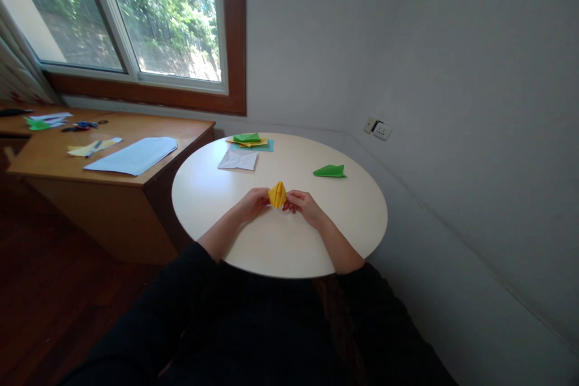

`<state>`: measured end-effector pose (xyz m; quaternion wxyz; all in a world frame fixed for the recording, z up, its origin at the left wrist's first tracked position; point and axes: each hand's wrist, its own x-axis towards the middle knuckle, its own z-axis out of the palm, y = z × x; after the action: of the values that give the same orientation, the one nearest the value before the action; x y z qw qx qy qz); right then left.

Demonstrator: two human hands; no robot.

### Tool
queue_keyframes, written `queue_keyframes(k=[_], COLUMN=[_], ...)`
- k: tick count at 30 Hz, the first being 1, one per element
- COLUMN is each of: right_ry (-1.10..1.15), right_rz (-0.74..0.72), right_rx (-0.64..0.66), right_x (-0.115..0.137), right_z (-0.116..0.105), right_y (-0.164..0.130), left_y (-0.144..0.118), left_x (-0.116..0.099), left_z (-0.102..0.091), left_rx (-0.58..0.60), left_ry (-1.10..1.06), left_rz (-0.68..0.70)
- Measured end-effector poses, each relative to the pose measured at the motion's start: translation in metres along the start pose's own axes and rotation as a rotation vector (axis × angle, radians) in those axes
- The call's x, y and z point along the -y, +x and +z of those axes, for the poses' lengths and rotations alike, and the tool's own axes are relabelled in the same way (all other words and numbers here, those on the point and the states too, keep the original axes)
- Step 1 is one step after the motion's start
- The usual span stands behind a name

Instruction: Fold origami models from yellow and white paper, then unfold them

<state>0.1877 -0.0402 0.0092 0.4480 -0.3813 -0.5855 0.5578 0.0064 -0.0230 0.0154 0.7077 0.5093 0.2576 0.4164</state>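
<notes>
A small piece of folded yellow paper (277,195) is held up over the round white table (280,247), its creased layers facing me. My left hand (254,202) pinches its left edge between thumb and fingers. On the opposite edge, my right hand (306,206) grips it with thumb and forefinger, the other fingers curled below. Farther back on the right lies a green folded paper (330,171), shaped like a paper plane. Toward the left rear, a white folded paper (238,160) rests flat near a stack of green and yellow folded papers (246,139) on a blue sheet.
To the left stands a wooden desk (158,175) bearing white sheets (133,157), a yellow paper with a pen (93,147), and scissors (85,125). A window (163,18) is above it. Walls border the table behind and right, with a socket (382,129) low down.
</notes>
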Motion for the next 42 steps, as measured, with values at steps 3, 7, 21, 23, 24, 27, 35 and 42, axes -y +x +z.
queue_keyframes(k=[3, 7, 21, 23, 24, 27, 35, 42], right_ry=[0.018, 0.025, -0.001, -0.025, -0.036, -0.067, -0.060, -0.066], right_rz=[0.009, -0.004, -0.063, -0.078, -0.083, -0.091, -0.089, -0.114], right_rx=[-0.018, -0.044, -0.195, -0.214, -0.220, -0.230, -0.292, -0.296], right_x=[-0.002, -0.004, -0.007, -0.008, -0.009, -0.009, -0.013, -0.013], right_z=[0.000, -0.001, 0.004, 0.004, 0.004, 0.004, 0.004, 0.003], right_y=[0.001, 0.003, 0.005, 0.006, 0.006, 0.007, 0.009, 0.008], left_y=[0.001, 0.002, 0.001, 0.000, 0.000, 0.000, 0.004, 0.006], left_x=[0.000, 0.000, 0.004, 0.004, 0.003, 0.002, 0.006, 0.008], left_z=[0.000, 0.000, -0.001, -0.001, 0.000, 0.000, -0.003, -0.005], left_rx=[-0.053, -0.092, -0.107, -0.134, -0.144, -0.170, -0.201, -0.174], left_ry=[-0.009, -0.029, -0.004, 0.018, 0.026, 0.050, 0.072, 0.036], left_rz=[0.018, 0.031, -0.007, -0.016, -0.017, -0.013, 0.004, 0.048])
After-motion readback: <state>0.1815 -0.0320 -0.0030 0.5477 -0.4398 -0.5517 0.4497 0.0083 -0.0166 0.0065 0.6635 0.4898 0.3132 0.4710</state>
